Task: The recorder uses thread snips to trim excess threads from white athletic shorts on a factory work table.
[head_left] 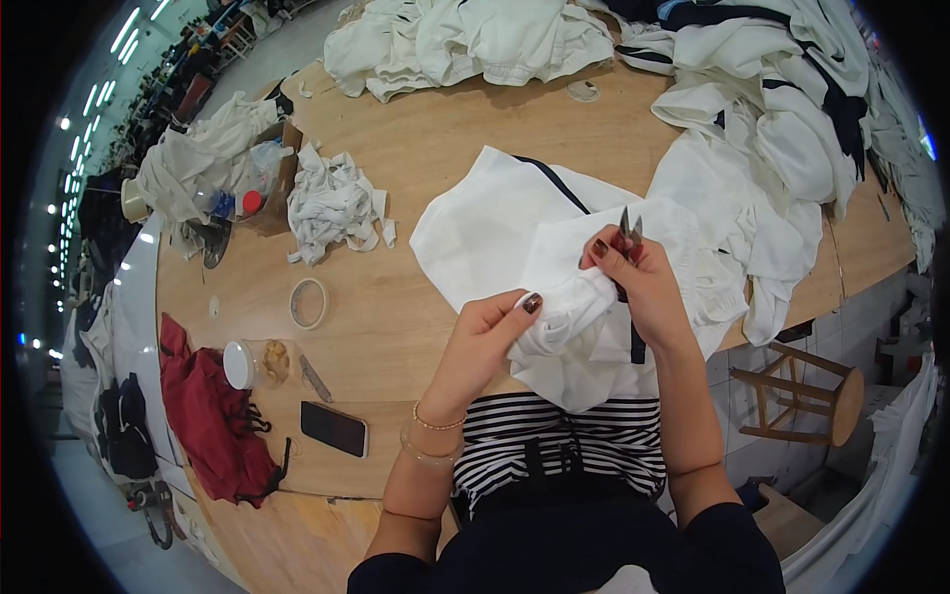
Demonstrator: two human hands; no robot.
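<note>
A white garment with dark navy trim [495,228] lies spread over the table edge and onto my lap. My left hand [483,342] is closed on a bunched part of it, thumb on top. My right hand [648,287] grips small thread snips [631,228] with red handles, their two pointed blades sticking up and apart. The thumb and fingers of that hand also pinch the garment's gathered edge. Between the two hands the cloth is folded and stretched; its underside is hidden.
White garments are heaped at the far edge [475,45] and right [762,129]. On the left are white scraps [336,203], a cardboard box [282,188], a tape roll [309,303], a lidded jar [257,364], a phone [333,428] and red cloth [208,426]. A wooden stool [802,396] stands right.
</note>
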